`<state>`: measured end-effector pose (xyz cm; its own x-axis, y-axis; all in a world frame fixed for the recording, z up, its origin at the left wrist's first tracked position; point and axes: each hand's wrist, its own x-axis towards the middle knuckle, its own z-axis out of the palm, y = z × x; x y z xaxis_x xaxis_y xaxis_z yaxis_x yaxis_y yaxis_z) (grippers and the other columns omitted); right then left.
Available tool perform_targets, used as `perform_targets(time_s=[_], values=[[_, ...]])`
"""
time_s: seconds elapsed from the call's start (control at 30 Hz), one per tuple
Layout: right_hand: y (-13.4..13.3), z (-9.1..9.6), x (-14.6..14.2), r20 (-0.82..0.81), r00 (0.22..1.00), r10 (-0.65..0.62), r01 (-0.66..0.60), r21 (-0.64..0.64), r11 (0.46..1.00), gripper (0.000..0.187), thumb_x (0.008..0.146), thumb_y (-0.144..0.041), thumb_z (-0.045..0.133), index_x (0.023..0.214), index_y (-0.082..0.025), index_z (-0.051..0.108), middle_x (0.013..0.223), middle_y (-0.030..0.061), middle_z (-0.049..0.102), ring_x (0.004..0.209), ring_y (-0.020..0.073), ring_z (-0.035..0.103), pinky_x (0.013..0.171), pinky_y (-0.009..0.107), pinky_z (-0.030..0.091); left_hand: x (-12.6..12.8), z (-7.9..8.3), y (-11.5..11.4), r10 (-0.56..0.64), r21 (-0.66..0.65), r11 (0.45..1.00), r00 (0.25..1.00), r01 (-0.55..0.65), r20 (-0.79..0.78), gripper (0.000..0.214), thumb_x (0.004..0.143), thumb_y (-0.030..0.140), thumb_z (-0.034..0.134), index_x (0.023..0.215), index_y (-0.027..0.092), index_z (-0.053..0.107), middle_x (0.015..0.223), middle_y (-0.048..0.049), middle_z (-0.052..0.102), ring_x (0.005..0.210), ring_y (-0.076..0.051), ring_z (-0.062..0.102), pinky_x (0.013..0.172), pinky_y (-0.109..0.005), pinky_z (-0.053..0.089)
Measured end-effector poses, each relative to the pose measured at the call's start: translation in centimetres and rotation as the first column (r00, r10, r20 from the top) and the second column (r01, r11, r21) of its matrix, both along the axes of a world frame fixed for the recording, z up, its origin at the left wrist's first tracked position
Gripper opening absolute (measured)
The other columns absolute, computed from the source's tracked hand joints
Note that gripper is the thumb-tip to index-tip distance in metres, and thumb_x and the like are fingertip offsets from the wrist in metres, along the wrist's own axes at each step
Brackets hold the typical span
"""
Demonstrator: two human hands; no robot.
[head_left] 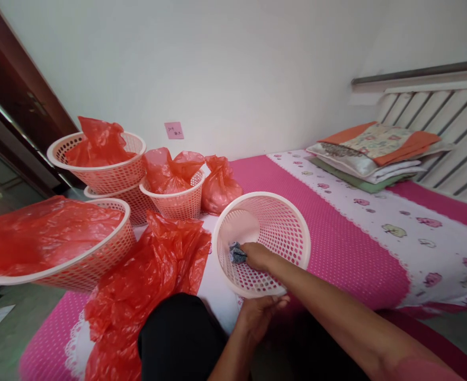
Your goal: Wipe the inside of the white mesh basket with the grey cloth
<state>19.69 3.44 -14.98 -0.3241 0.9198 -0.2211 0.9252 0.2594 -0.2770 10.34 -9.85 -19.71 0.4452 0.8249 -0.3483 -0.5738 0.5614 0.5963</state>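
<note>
A pale pink perforated plastic basket [285, 222] lies tilted on the bed, its mouth facing me. My right hand [257, 255] reaches inside it, fingers closed on a small grey-blue cloth [236, 254] pressed against the basket's inner wall. My left hand [259, 313] grips the basket's lower rim from below and steadies it. A loose red plastic bag [146, 286] lies crumpled on the bed just left of the basket.
Several more pink baskets lined with red bags stand at the left: one close [98, 259], stacked ones [114, 174] and a smaller one [181, 201] behind. A tied red bag [219, 185] rests by the wall. Folded bedding [372, 151] lies at the far right of the pink bed [337, 248].
</note>
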Motion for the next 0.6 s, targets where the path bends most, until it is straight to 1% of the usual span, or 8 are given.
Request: perform_targets(time_s=[0.1, 0.23, 0.33, 0.43, 0.53, 0.6], values=[[-1.6, 0.9, 0.1, 0.004, 1.0, -0.008, 0.008, 0.005, 1.0, 0.034, 0.088, -0.009, 0.06, 0.118, -0.017, 0.075, 0.121, 0.0159, 0.079, 0.11, 0.0317, 0.074, 0.084, 0.033, 0.047, 0.0, 0.3, -0.1, -0.006, 0.005, 1.0, 1.0, 0.006, -0.013, 0.033, 0.057, 0.009, 0.085, 0.089, 0.015, 0.083, 0.09, -0.0064, 0.085, 0.09, -0.026, 0.08, 0.098, -0.041, 0.06], [-3.9, 2.2, 0.4, -0.015, 1.0, -0.009, 0.009, 0.008, 1.0, 0.037, 0.085, -0.009, 0.059, 0.117, -0.018, 0.074, 0.116, 0.0144, 0.08, 0.107, 0.0314, 0.075, 0.081, 0.032, 0.046, 0.0, 0.9, -0.3, 0.025, -0.024, 0.999, 1.0, -0.025, -0.01, 0.039, 0.054, 0.005, 0.082, 0.092, 0.013, 0.082, 0.094, -0.0099, 0.085, 0.083, -0.025, 0.079, 0.088, -0.036, 0.062], [-5.6, 3.3, 0.7, -0.042, 0.999, 0.005, -0.005, 0.008, 1.0, 0.037, 0.083, -0.01, 0.059, 0.115, -0.018, 0.075, 0.115, 0.0135, 0.081, 0.108, 0.0308, 0.075, 0.081, 0.031, 0.045, 0.0, 1.1, -0.4, 0.037, -0.044, 0.998, 0.999, -0.038, -0.011, 0.038, 0.051, 0.004, 0.082, 0.088, 0.01, 0.081, 0.089, -0.0113, 0.084, 0.08, -0.024, 0.079, 0.083, -0.034, 0.063], [-7.2, 4.3, 1.0, -0.07, 0.997, 0.013, -0.012, 0.012, 1.0, 0.039, 0.08, -0.009, 0.059, 0.115, -0.018, 0.075, 0.117, 0.0127, 0.08, 0.108, 0.0296, 0.075, 0.082, 0.03, 0.046, 0.0, 1.1, -0.5, 0.033, -0.034, 0.999, 0.999, -0.034, -0.012, 0.03, 0.052, 0.005, 0.082, 0.081, 0.011, 0.082, 0.083, -0.0113, 0.083, 0.082, -0.025, 0.079, 0.084, -0.034, 0.063], [-8.4, 4.8, 1.4, -0.117, 0.993, 0.007, -0.006, 0.015, 1.0, 0.043, 0.077, -0.009, 0.059, 0.116, -0.017, 0.074, 0.117, 0.0128, 0.08, 0.106, 0.0285, 0.074, 0.081, 0.029, 0.046, 0.0, 1.2, -0.6, 0.028, -0.026, 0.999, 0.999, -0.029, -0.022, 0.027, 0.051, 0.005, 0.082, 0.078, 0.012, 0.081, 0.079, -0.0094, 0.083, 0.08, -0.025, 0.078, 0.084, -0.036, 0.062], [-8.9, 4.7, 1.7, -0.168, 0.986, -0.01, 0.012, 0.011, 1.0, 0.042, 0.076, -0.009, 0.059, 0.115, -0.017, 0.074, 0.115, 0.0125, 0.08, 0.104, 0.0278, 0.074, 0.08, 0.029, 0.045, 0.0, 1.2, -0.7, 0.036, -0.025, 0.999, 0.999, -0.037, -0.023, 0.035, 0.05, 0.003, 0.082, 0.083, 0.015, 0.082, 0.082, -0.0077, 0.083, 0.082, -0.025, 0.077, 0.083, -0.036, 0.062]])
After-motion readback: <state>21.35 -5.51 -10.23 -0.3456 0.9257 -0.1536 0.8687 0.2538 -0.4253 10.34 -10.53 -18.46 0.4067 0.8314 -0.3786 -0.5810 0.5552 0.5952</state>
